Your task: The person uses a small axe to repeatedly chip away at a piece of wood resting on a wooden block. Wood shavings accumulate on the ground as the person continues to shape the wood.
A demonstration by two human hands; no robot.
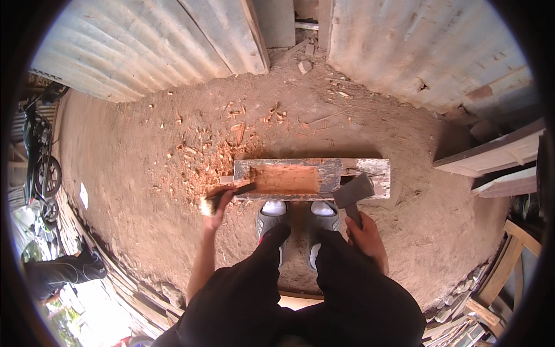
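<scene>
A long weathered wooden block (378,173) lies crosswise on the ground just beyond my feet. A shallow rectangular hollow (289,178) of fresh orange-brown wood is cut into its top, and a smaller dark opening sits toward its right end. My left hand (214,215) is closed round a chisel (247,188), whose dark blade reaches over the left end of the hollow. The chisel's pale butt end looks frayed. My right hand (368,236) grips the handle of a dark, block-headed mallet (354,191), its head raised over the right part of the block, apart from the chisel.
Wood chips (214,151) are scattered on the dirt floor left of and beyond the block. My feet in grey sandals (270,220) stand close to its near side. Corrugated metal sheets (156,46) line the far side. A motorcycle (43,168) stands left; wooden boards (497,153) lie right.
</scene>
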